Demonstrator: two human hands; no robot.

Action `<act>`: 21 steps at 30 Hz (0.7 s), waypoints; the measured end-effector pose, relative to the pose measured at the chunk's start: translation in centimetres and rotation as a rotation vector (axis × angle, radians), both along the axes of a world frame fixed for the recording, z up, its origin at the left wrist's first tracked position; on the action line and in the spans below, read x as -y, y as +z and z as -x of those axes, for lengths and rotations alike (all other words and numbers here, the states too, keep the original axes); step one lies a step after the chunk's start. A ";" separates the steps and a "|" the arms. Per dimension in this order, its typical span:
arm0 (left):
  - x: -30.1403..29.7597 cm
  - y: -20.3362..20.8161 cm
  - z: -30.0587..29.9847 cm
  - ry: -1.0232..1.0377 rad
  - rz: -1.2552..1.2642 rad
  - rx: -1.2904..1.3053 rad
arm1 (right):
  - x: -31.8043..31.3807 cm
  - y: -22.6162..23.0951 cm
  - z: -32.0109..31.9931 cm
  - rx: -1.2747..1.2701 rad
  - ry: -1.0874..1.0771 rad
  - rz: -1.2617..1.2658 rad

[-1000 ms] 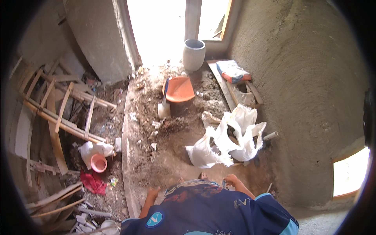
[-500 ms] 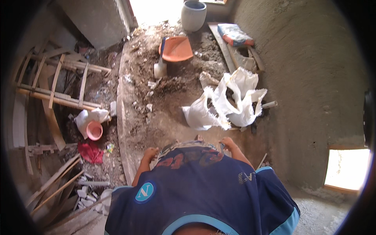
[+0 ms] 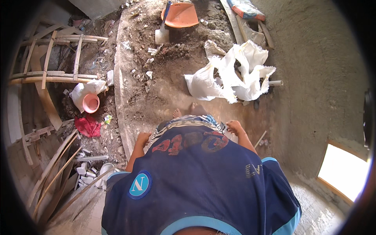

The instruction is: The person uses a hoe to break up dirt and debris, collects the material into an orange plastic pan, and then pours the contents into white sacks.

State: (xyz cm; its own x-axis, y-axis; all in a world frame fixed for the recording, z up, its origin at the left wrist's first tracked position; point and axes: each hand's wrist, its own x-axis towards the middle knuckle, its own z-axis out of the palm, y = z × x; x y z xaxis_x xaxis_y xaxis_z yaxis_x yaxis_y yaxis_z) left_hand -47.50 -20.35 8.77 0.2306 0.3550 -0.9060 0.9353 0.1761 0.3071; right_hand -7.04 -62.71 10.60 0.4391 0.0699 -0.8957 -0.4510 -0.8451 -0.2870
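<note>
My left hand [image 3: 143, 138] hangs beside the left edge of my patterned shorts [image 3: 178, 124], its fingers curled in. What it holds, if anything, is too small to make out. On the other side my right hand [image 3: 234, 127] is also curled, with a small dark thing at its fingertips next to the shorts; its kind is unclear. Ahead of my bare feet, to the right, stand several open white woven sacks [image 3: 205, 84] with frayed rims. Neither hand touches them. Farther off, a shovel [image 3: 162, 36] leans against an orange plastic seat-shaped piece [image 3: 182, 16].
A wooden ladder [image 3: 47, 76], a pink bucket [image 3: 91, 103] and a red cloth [image 3: 87, 126] lie left of a low concrete edge [image 3: 120, 78]. Planks and white rubble are at lower left. A rough wall [image 3: 309, 78] rises on the right; a white pipe [image 3: 275, 83] pokes out by the sacks.
My view has tipped down and nearer, so the sacks and shovel sit higher and the grey barrel has left the picture. Both hands have drawn slightly outward from the shorts.
</note>
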 end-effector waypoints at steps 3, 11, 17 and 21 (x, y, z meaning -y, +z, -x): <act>-0.3 -0.8 -1.9 0.033 -0.053 0.018 | 0.1 -0.1 1.3 -0.034 -0.041 0.036; -2.8 0.2 -9.6 0.036 -0.151 0.187 | -3.3 -2.2 -3.0 -0.131 0.270 0.037; -7.4 -0.6 -9.7 0.056 -0.046 0.134 | -13.4 -2.9 -11.0 -0.100 0.077 -0.023; -10.0 -1.8 -5.5 0.130 0.033 0.065 | -20.4 -0.1 -14.8 -0.049 -0.106 -0.151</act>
